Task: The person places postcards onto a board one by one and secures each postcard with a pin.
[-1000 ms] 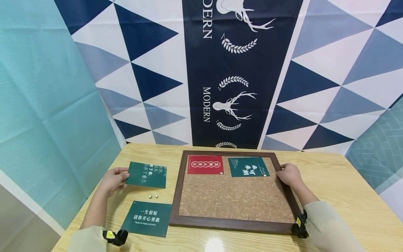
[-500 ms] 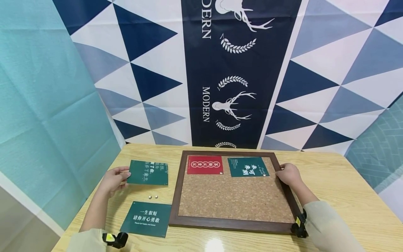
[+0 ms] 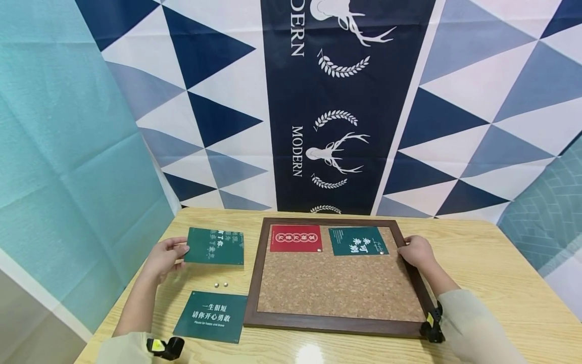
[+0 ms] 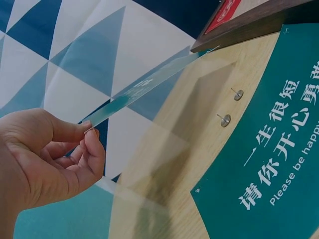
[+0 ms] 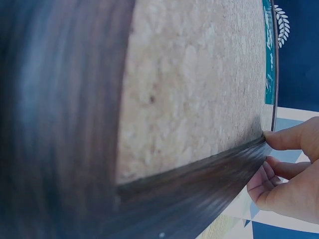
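A green card with white characters is pinched at its left edge between thumb and fingers of my left hand, held above the table left of the board. In the left wrist view the card appears nearly edge-on, lifted off the wood. My right hand grips the right side of the dark wooden frame of the cork board; in the right wrist view its thumb lies on the frame's inner edge. A red card and another green card lie along the board's top, each with a pin at a lower corner.
Two metal thumbtacks lie on the table, points up in the left wrist view. Just below them a second loose green card lies flat by the board's lower left corner. A patterned cloth hangs behind the table.
My left hand has raised and turned the green card slightly, its right end moving up and a little rightward. The right hand stays on the frame, and the board keeps its place.
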The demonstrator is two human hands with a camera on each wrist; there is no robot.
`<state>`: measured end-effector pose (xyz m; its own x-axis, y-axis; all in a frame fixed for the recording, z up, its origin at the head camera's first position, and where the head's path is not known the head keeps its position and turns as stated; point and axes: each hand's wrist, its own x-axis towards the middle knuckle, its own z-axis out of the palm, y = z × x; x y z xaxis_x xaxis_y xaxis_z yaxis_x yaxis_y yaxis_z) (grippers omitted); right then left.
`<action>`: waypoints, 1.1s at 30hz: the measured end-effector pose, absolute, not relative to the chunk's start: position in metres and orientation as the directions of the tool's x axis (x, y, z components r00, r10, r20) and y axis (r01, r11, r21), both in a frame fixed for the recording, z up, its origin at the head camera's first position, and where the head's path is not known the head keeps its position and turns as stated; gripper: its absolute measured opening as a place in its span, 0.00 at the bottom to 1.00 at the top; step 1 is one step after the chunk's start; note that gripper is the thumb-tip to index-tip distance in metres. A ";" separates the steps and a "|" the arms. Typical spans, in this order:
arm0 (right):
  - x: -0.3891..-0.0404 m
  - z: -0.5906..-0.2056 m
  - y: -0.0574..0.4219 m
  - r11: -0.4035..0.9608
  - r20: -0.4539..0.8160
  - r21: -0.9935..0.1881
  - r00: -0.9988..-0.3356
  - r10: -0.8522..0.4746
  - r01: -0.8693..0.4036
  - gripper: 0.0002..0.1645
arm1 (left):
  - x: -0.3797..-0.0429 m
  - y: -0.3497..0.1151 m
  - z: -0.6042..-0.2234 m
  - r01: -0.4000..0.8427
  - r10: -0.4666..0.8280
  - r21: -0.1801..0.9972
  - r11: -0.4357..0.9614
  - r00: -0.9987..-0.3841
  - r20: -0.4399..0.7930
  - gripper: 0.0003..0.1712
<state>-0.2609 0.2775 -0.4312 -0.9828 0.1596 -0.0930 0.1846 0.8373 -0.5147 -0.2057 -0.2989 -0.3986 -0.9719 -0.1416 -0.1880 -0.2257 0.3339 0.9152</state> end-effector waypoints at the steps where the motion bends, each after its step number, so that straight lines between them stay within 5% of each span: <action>1: -0.261 -0.431 0.277 0.838 -0.094 -0.514 -0.983 0.159 0.185 0.28 | -0.206 -0.298 -0.398 -0.228 -0.142 0.916 0.331 -0.971 -0.191 0.25; 33: -0.260 -0.431 0.277 0.844 -0.084 -0.511 -0.986 0.142 0.165 0.28 | -0.204 -0.280 -0.391 -0.196 -0.108 0.937 0.290 -0.979 -0.172 0.25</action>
